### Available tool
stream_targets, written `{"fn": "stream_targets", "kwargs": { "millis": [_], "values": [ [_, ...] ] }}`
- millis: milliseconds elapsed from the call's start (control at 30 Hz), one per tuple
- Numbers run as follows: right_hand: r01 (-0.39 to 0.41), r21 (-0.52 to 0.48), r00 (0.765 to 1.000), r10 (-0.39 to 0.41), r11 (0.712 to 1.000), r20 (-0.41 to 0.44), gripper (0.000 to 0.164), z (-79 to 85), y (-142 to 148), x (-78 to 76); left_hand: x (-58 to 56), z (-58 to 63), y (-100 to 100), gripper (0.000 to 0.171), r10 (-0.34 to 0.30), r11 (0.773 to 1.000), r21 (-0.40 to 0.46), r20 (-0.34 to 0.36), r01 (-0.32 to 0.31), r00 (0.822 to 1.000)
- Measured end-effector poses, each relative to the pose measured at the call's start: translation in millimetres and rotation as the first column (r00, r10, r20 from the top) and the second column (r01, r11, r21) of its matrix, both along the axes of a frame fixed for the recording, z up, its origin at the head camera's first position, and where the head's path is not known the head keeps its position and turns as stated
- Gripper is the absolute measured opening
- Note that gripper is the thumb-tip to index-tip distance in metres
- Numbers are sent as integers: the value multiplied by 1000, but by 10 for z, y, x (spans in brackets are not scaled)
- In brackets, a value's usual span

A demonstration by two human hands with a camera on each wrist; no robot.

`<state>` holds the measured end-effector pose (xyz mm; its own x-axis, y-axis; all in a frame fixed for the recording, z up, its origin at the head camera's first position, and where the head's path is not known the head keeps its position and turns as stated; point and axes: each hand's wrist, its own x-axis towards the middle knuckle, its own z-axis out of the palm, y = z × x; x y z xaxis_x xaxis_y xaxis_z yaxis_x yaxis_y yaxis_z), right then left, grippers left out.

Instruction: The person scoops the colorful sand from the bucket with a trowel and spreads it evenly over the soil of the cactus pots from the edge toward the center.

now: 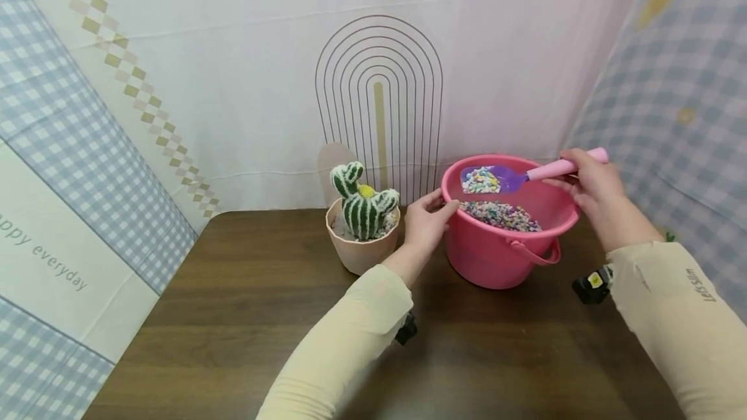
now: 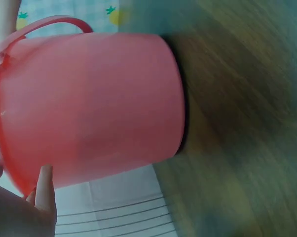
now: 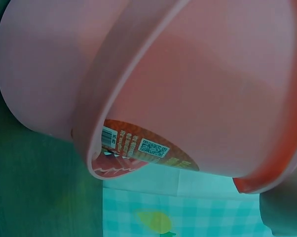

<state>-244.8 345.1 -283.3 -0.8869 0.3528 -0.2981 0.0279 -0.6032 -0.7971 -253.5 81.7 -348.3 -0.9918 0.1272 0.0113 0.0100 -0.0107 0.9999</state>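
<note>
A pink bucket (image 1: 490, 258) stands at the table's back right with small multicoloured pebbles (image 1: 502, 214) inside. My left hand (image 1: 425, 222) holds its left rim, the thumb at the edge and a finger along the outer wall in the left wrist view. Over the bucket's mouth, my right hand (image 1: 592, 186) grips the pink handle of a toy shovel (image 1: 513, 179). Its purple blade points left and carries a heap of pale, colourful pebbles (image 1: 481, 181). The right wrist view mostly shows the bucket wall (image 3: 212, 89), its carrying handle (image 3: 124, 64) and a printed label (image 3: 143, 145).
Left of the bucket, close to my left hand, a potted cactus (image 1: 363, 216) stands in a pale peach pot (image 1: 356, 253). The brown wooden table (image 1: 251, 316) ends at a white patterned cloth (image 1: 245, 96) behind. Checked cloth (image 1: 677, 115) hangs at the right.
</note>
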Motion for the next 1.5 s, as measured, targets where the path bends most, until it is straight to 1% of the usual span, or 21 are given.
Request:
{"fn": "stream_targets", "kwargs": {
  "millis": [133,200,367,467,567,767,867,967,1033,1100,1167,1267,1367,1433,1500],
  "values": [
    [-2,-19,1000,2,1000,-13,14,21,-35,-2,26,0,-129,47,-34,999,-40,-64,32,997],
    [-6,-28,1000,6,1000,-11,12,34,-51,-1,47,-14,-206,46,-56,997,-62,-80,51,995],
    [-6,-56,1000,7,998,19,15,70,-98,1,117,-42,-422,43,-82,991,-118,-154,64,985],
    [-2,-79,1000,4,997,16,18,84,-133,-4,141,-55,-544,41,-81,989,-136,-194,55,978],
    [-11,-95,1000,10,995,-10,18,85,-173,-29,149,-63,-656,40,-72,988,-146,-198,44,977],
    [-27,-75,999,25,997,-30,15,76,-251,-94,160,-51,-869,39,-50,988,-157,-241,13,969],
    [-36,-61,999,34,997,-37,15,78,-298,-131,154,-56,-999,38,-21,987,-160,-270,-23,963],
    [-38,-49,998,36,998,-44,15,81,-348,-170,134,-71,-1143,38,21,984,-164,-281,-70,960],
    [-44,-40,998,42,998,-46,15,82,-372,-183,114,-87,-1238,38,53,980,-167,-285,-104,957],
    [-52,-40,998,50,998,-48,14,80,-388,-190,88,-99,-1334,38,88,976,-167,-272,-137,958],
    [-69,-44,996,66,997,-57,13,79,-401,-194,59,-114,-1429,38,127,970,-165,-271,-176,954],
    [-87,-45,994,84,995,-69,12,79,-416,-197,16,-137,-1564,38,190,955,-171,-272,-241,943],
    [-93,-44,993,90,995,-79,12,81,-427,-197,-25,-180,-1665,40,248,932,-199,-261,-303,933],
    [-100,-49,992,95,994,-88,11,79,-431,-196,-47,-223,-1706,41,272,916,-233,-236,-326,933],
    [-104,-49,991,99,993,-92,11,76,-433,-195,-69,-279,-1724,42,279,906,-266,-209,-329,937]
  ]
}}
